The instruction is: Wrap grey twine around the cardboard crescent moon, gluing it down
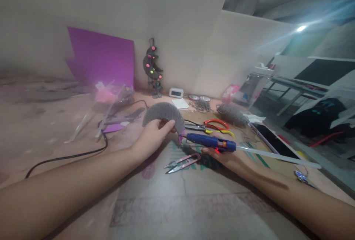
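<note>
My left hand (154, 136) is closed on a grey fuzzy crescent-shaped piece (163, 113), held just above the work surface with its arc upward. My right hand (222, 156) grips a blue hot glue gun (210, 142) lying sideways, its nozzle pointing left at the right tip of the crescent. A clear glue stick (277, 155) sticks out of the gun's back toward the right. A red light glows under the gun near my fingers. A pair of pink thread snips (183, 162) lies on the board below both hands.
Red-handled and yellow-handled pliers (216, 125) lie behind the gun. Another grey fuzzy piece (233, 114), a small white clock (176, 92), a dark moon ornament (152, 66), a purple sheet (102, 57), plastic bags (108, 97) and a black cable (69, 156) surround the area.
</note>
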The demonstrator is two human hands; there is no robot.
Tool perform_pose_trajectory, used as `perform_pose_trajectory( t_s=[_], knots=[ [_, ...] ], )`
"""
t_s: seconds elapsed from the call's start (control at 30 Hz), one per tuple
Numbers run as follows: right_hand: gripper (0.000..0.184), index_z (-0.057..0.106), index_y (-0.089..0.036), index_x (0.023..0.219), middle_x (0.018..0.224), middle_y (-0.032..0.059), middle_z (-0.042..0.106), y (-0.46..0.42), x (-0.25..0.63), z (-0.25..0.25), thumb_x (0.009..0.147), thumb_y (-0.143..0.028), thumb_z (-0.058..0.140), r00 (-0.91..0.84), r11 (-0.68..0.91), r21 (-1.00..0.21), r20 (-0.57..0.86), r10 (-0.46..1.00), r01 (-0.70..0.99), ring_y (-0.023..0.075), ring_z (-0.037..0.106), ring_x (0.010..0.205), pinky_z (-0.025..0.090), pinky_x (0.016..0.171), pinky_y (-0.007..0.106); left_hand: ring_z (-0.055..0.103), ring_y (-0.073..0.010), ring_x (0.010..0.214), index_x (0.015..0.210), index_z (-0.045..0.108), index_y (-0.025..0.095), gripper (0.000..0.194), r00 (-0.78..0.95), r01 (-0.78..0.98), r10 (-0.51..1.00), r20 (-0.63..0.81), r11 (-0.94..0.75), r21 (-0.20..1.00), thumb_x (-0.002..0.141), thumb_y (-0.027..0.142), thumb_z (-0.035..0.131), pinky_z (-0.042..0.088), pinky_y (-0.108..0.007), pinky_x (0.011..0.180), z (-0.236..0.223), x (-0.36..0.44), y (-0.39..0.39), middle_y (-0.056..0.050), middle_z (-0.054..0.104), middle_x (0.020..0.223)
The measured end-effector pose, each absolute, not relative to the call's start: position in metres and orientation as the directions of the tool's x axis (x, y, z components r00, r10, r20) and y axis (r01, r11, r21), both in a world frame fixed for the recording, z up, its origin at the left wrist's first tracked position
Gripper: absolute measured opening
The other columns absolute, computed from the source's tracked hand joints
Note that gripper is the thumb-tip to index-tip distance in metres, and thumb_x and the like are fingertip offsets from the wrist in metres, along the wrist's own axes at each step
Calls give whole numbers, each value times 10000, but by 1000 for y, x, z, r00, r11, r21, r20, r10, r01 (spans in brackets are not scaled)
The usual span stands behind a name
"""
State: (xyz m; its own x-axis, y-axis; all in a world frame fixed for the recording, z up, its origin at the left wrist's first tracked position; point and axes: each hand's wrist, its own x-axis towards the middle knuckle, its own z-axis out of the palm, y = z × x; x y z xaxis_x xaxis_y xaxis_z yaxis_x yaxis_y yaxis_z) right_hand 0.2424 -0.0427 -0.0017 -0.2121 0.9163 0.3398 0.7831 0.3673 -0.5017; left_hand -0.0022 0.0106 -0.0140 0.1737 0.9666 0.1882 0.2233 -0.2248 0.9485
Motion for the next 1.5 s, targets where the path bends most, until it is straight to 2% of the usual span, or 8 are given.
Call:
perform_pose_trajectory(
  t_s=[0.13,0.5,0.7,0.97,1.17,1.33,1.5],
  knots=[
    [231,541,-231,688,645,-7,583,-46,238,4,791,-419,628,-222,339,-532,273,936,776,181,548,604,447,555,296,679,-228,821,788,669,149,408,169,204,971,168,-201,958,836,543,574,470,-304,774,-14,-2,10,-78,751,847],
    [245,529,-224,655,623,1,583,-43,239,1,762,-416,638,-213,373,-522,341,915,767,180,533,576,451,545,306,681,-224,832,799,676,144,407,192,167,962,195,-228,959,842,535,571,474,-303,791,-16,-2,12,-74,748,842],
    [255,534,-223,689,677,7,603,-44,239,2,768,-449,621,-196,321,-517,283,939,793,196,565,634,469,590,311,679,-221,817,777,680,150,405,183,184,962,201,-234,955,843,533,568,471,-293,773,-16,-2,11,-67,750,829],
    [207,529,-234,681,667,4,617,-44,239,3,790,-395,599,-203,351,-500,326,923,792,196,583,628,489,587,321,682,-227,831,788,684,152,410,183,191,963,197,-232,954,834,543,571,472,-301,782,-17,-2,13,-78,751,848],
    [270,550,-230,666,633,8,609,-44,239,5,762,-469,631,-189,340,-514,322,928,787,203,579,604,492,569,338,677,-223,837,791,679,149,401,185,177,964,189,-222,959,841,533,575,468,-300,791,-18,-2,13,-75,747,851],
    [258,572,-236,672,639,12,614,-43,240,2,763,-466,645,-186,328,-518,307,933,790,210,589,609,495,570,342,677,-222,839,794,683,148,404,190,169,962,195,-227,959,845,532,569,466,-300,788,-17,-1,12,-72,745,848],
    [221,615,-246,695,647,10,626,-38,245,-9,759,-452,662,-152,355,-558,377,914,750,207,589,599,503,566,341,674,-226,845,813,688,141,418,195,163,962,191,-224,961,842,541,569,466,-300,785,-18,-2,13,-83,746,865]
  ],
)
